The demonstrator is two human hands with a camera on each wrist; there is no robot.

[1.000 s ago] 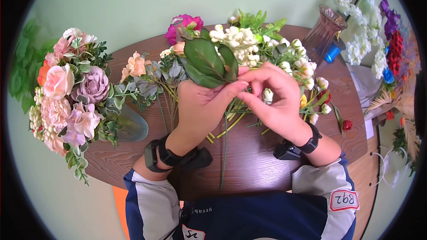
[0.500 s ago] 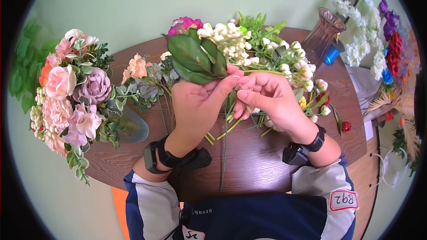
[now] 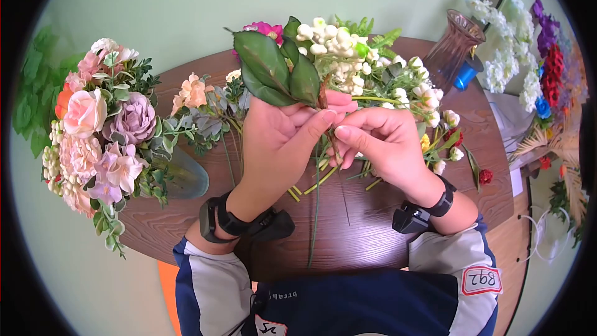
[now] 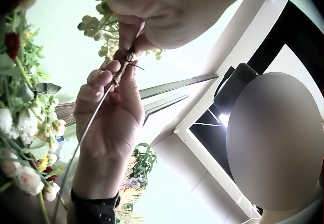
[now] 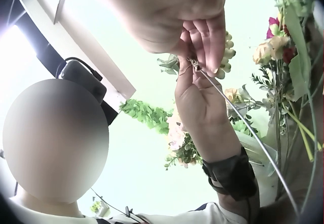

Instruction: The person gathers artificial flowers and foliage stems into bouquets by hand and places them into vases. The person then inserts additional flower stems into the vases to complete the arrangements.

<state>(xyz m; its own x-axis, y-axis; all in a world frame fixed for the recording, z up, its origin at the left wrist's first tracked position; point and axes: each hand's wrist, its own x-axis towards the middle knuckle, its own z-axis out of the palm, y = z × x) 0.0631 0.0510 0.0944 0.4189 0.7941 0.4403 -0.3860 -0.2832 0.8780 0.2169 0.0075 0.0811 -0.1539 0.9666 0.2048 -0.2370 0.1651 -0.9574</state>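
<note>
The big green leaves [image 3: 264,65] are up above the left hand [image 3: 280,140], just left of the middle of the head view. They look thin and light, so they should be easy to lift, but they could bend or crease if squeezed. The stem [image 4: 94,119] looks like wire with a rough brown bit at the top. It is likely stiff enough to stay straight, yet it may bend if pushed hard. The rough bit seems the best place to grip, as it should not slip much.

The left hand pinches it just under the leaves, thumb in front and fingers behind. The right hand [image 3: 385,149] pinches it a little lower with its thumb and fingertips, and its other fingers are curled. Both arms come up from the bottom of the picture, and the hands meet over the table [image 3: 367,211]. White berries [image 3: 336,43] show behind the leaves; I cannot tell if they are joined.
</note>
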